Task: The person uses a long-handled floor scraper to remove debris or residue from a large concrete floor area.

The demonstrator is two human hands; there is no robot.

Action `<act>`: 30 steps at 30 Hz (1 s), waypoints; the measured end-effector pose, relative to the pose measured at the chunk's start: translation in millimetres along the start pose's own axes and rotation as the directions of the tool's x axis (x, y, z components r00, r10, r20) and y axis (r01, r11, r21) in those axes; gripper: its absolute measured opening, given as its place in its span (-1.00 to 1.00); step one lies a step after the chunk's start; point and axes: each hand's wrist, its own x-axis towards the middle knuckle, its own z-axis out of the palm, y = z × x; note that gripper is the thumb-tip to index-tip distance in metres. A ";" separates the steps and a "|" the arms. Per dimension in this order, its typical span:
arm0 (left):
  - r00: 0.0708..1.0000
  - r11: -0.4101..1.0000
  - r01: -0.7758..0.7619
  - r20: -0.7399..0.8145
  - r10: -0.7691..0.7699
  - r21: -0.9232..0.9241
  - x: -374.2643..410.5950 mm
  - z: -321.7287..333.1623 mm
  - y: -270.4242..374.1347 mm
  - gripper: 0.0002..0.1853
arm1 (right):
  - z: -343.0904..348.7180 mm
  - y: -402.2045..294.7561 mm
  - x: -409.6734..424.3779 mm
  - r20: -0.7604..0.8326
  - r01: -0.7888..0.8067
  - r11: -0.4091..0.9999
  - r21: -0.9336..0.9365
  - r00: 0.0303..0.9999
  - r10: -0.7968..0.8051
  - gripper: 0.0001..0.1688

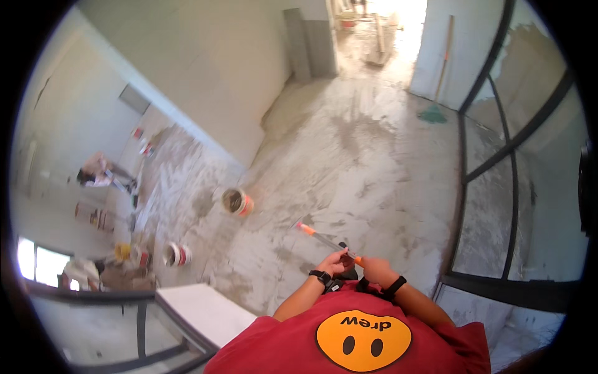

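In front of my red shirt, both hands are on a long-handled tool point(327, 242) with a grey shaft. My right hand point(377, 271) is closed around the orange grip at its near end. Just ahead of it, my left hand point(334, 264) holds the shaft, its fingers partly hidden. The tool slants away to the forward left. Its far end has an orange sleeve and a small pinkish head near the floor; blur hides the head's exact shape. Below lies a dusty, smeared concrete floor point(327, 187).
Left of the tool stand a bucket point(237, 202) with dark contents and another bucket point(177, 255). A person point(98, 170) bends over farther left. A green broom point(433, 114) leans against the wall. Dark-framed glass panels point(490, 219) line the right side. A white panel point(210, 313) is at lower left.
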 end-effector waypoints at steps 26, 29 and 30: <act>0.842 0.850 -0.444 -0.456 0.289 -0.281 168.1 192.3 150.9 -0.80 | -224.0 160.9 262.9 0.370 0.401 0.914 -0.069 0.861 -0.350 -0.67; 0.837 0.704 -0.541 -0.374 0.399 -0.461 148.9 192.3 156.8 -0.78 | -235.7 155.1 307.8 0.483 0.564 0.825 0.023 0.716 -0.503 -0.61; 0.804 0.607 -0.594 -0.404 0.436 -0.528 142.7 185.5 149.9 -0.78 | -239.6 140.9 313.2 0.532 0.595 0.802 0.055 0.662 -0.528 -0.59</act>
